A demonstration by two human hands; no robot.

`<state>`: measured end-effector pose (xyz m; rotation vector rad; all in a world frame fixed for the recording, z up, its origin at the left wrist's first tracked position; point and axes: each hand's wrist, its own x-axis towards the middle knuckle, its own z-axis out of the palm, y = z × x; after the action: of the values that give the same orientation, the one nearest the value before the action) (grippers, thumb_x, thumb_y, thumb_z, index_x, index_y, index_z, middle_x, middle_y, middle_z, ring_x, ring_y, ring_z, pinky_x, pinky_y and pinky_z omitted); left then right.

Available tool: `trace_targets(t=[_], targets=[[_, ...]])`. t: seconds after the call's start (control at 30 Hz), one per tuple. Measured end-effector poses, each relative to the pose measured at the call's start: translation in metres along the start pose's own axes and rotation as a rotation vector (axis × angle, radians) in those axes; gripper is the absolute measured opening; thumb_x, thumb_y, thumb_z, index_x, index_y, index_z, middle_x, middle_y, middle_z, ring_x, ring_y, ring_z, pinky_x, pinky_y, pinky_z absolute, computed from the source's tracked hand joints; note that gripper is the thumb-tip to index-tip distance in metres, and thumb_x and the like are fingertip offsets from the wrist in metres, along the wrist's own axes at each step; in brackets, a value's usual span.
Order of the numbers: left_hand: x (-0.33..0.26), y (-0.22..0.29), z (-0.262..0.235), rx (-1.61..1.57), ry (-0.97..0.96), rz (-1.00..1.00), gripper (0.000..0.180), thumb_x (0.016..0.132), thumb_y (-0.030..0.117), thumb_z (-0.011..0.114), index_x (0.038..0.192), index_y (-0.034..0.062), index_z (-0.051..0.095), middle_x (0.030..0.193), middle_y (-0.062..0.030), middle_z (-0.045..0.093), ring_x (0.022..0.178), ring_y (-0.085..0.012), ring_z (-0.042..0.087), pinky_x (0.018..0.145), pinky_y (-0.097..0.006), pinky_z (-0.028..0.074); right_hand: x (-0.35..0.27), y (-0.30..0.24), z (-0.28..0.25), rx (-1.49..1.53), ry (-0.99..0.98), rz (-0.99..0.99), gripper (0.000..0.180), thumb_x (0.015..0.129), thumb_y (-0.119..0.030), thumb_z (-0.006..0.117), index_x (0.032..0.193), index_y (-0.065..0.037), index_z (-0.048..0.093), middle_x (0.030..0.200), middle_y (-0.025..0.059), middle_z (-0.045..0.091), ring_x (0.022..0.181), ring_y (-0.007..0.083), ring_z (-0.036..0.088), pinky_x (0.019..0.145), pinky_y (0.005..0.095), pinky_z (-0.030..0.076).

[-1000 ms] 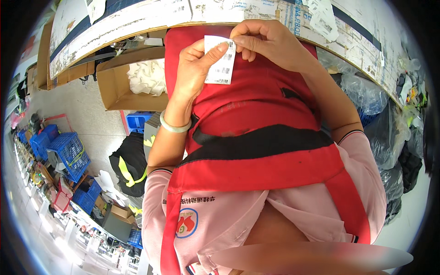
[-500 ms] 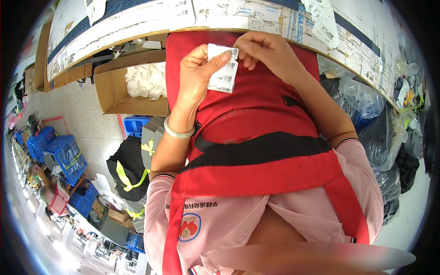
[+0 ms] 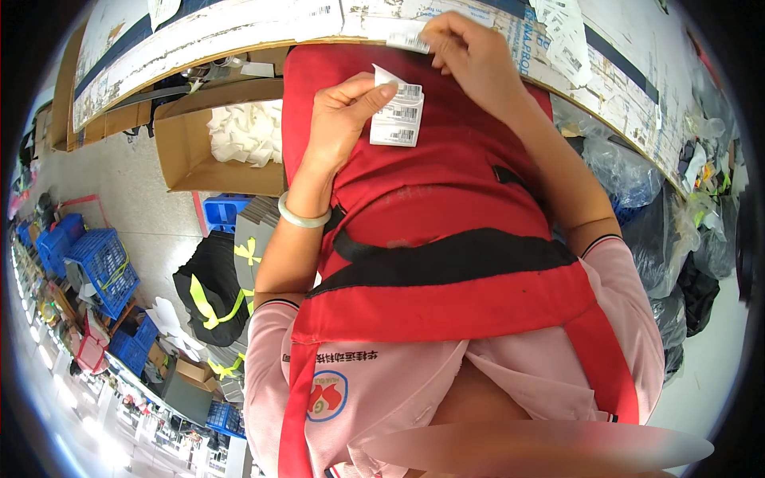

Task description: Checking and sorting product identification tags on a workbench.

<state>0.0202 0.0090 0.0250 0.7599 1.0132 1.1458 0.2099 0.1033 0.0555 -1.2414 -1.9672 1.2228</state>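
Observation:
My left hand (image 3: 341, 119) pinches a short strip of white barcode labels (image 3: 396, 126) between thumb and fingers. The strip hangs over the red apron (image 3: 446, 167) on my lap, and its top end curls up to a point. Farther off, at the near edge of the table, my right hand (image 3: 476, 68) is closed on a single white label (image 3: 406, 36). Only the fingertips meet that label at its right end; whether it touches the table edge I cannot tell.
The worn, white-covered table (image 3: 366, 30) crosses the far side, with label sheets (image 3: 562, 44) on it. At left stands a cardboard box (image 3: 179, 151) of crumpled white paper scraps (image 3: 247, 131). Blue crates (image 3: 103, 263) lie beyond, and clear plastic bags (image 3: 637, 179) fill the right side.
My right hand has moved away from the strip, up to the table edge, and a separate label now shows in its fingers. My left hand has stayed nearly in place with the strip.

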Motion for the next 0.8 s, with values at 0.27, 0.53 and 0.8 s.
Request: trace_targets(t=[0.27, 0.53, 0.8], targets=[[-0.002, 0.000, -0.009, -0.116, 0.040, -0.100, 0.014, 0.088, 0.007, 0.065, 0.098, -0.0011, 0.069, 0.087, -0.0026, 0.068, 0.077, -0.0067, 0.060, 0.071, -0.021, 0.048, 0.033, -0.004, -0.018, 0.176, -0.138, 0.235, 0.018, 0.091, -0.013, 0.059, 0.086, 0.004, 0.061, 0.066, 0.0071, 0.061, 0.054, 0.0116, 0.058, 0.048, 0.0237, 0.048], [-0.001, 0.000, -0.010, -0.084, 0.033, -0.108, 0.014, 0.088, 0.009, 0.065, 0.098, -0.0014, 0.069, 0.087, -0.0033, 0.069, 0.077, -0.0069, 0.061, 0.070, -0.020, 0.048, 0.047, -0.012, -0.021, 0.173, -0.221, 0.244, 0.018, 0.091, -0.012, 0.059, 0.089, 0.005, 0.062, 0.065, 0.0080, 0.061, 0.054, 0.0122, 0.059, 0.048, 0.0238, 0.048], [0.000, -0.001, -0.010, -0.062, 0.019, -0.134, 0.015, 0.089, 0.008, 0.064, 0.099, -0.0017, 0.068, 0.087, -0.0039, 0.069, 0.077, -0.0070, 0.061, 0.070, -0.020, 0.048, 0.052, -0.013, -0.020, 0.125, -0.268, 0.271, 0.019, 0.090, -0.011, 0.059, 0.088, 0.007, 0.062, 0.064, 0.0091, 0.061, 0.052, 0.0132, 0.059, 0.048, 0.0243, 0.048]])
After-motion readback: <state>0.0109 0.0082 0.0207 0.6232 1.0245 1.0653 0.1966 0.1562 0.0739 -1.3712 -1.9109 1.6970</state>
